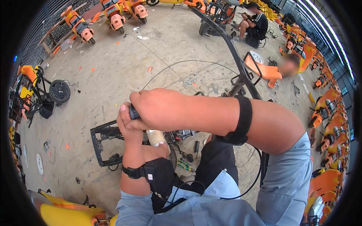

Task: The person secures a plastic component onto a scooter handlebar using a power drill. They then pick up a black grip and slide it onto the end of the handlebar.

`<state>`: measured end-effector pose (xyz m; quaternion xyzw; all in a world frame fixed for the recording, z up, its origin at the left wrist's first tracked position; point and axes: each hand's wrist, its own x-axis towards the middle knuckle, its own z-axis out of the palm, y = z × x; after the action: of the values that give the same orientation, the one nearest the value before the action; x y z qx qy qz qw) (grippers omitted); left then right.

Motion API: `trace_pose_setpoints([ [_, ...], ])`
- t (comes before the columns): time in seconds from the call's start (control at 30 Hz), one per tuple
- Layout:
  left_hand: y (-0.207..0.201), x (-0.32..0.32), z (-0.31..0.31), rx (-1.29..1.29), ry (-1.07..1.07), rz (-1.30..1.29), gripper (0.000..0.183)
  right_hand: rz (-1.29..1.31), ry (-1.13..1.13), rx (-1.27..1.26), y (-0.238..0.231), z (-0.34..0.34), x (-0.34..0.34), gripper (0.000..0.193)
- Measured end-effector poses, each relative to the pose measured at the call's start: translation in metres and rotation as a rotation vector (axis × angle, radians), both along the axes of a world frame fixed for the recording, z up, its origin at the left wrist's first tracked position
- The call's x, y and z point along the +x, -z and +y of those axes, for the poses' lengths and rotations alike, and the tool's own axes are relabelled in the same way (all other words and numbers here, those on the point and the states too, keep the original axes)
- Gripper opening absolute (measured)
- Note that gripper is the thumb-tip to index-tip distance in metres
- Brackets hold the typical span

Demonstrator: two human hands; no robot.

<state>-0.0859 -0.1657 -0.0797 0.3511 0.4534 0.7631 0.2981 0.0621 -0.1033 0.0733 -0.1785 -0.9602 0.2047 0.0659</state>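
Note:
My right hand (152, 109) reaches across to the left, its fingers curled around a black cylindrical grip (133, 112). My left hand (127, 119) meets it there, with thumb and fingers closed on the same piece. Most of the grip is hidden by the fingers. A thin black cable (188, 60) arcs from near my hands to the bare scooter frame (235, 52), whose dark tube curves past on the right. Below my hands lies a black rectangular frame end (98, 145). A tan, tape-like cylinder (155, 138) shows beside it.
Green-handled pliers (184, 165) and a black-handled tool (197, 146) lie between my legs. A stripped scooter (37, 92) stands left. A person in black (257, 24) crouches at the back. An orange panel (260, 68) lies right, near rows of scooters. A yellow body panel (68, 214) is lower left.

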Motion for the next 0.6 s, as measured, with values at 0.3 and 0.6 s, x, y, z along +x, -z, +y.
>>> trace_pose_setpoints([
  [0.3,-0.008,0.016,0.008,0.012,-0.009,-0.109,0.055,0.078,-0.026,0.130,0.009,0.000,0.002,0.055],
  [0.6,0.018,0.000,0.008,0.089,0.207,-0.101,0.049,0.003,-0.051,0.258,0.009,-0.006,0.004,0.044],
])
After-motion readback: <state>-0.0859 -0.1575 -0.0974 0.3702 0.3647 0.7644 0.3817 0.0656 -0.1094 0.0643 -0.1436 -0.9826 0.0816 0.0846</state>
